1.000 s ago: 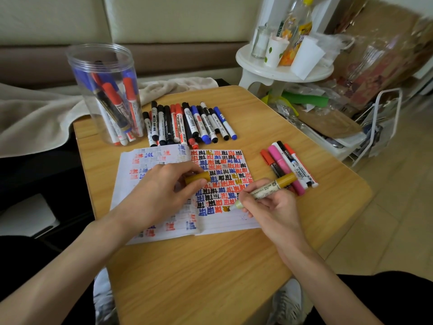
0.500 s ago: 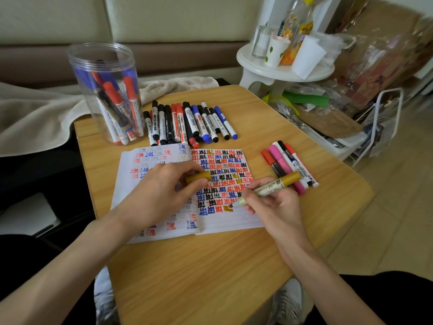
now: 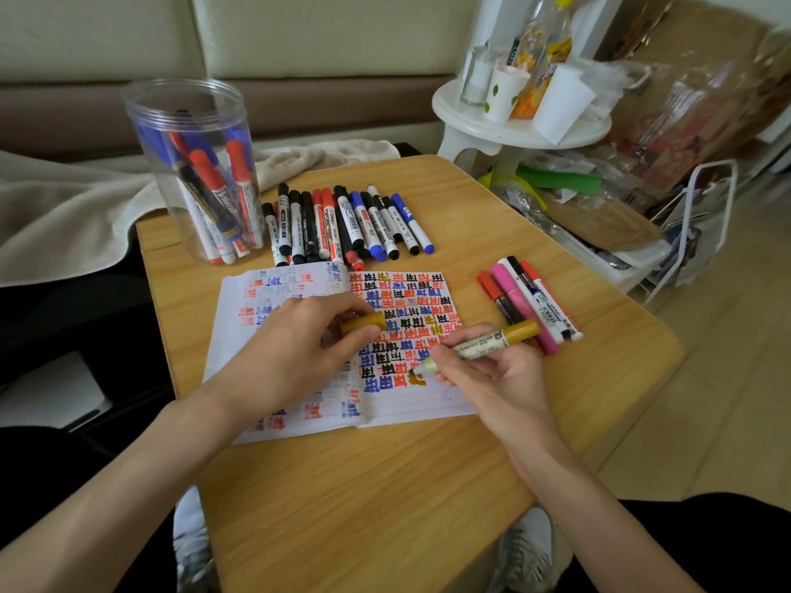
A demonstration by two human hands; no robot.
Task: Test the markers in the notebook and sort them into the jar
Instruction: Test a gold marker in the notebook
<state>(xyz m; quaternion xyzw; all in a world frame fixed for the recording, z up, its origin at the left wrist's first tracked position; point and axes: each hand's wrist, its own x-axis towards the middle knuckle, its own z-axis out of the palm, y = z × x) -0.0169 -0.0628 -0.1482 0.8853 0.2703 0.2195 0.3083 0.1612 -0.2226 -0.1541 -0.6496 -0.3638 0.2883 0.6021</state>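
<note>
Entry, changes only: the yellow marker, gripped in the right hand, is found with its tip shifted slightly leftward over the lower part of the right page of the notebook. The right hand has been carried the same short way with it. The yellow mark at the tip is noted as fuller than a second ago (strokes added, their form too small to read). A slight shift of the view is also recorded.
</note>
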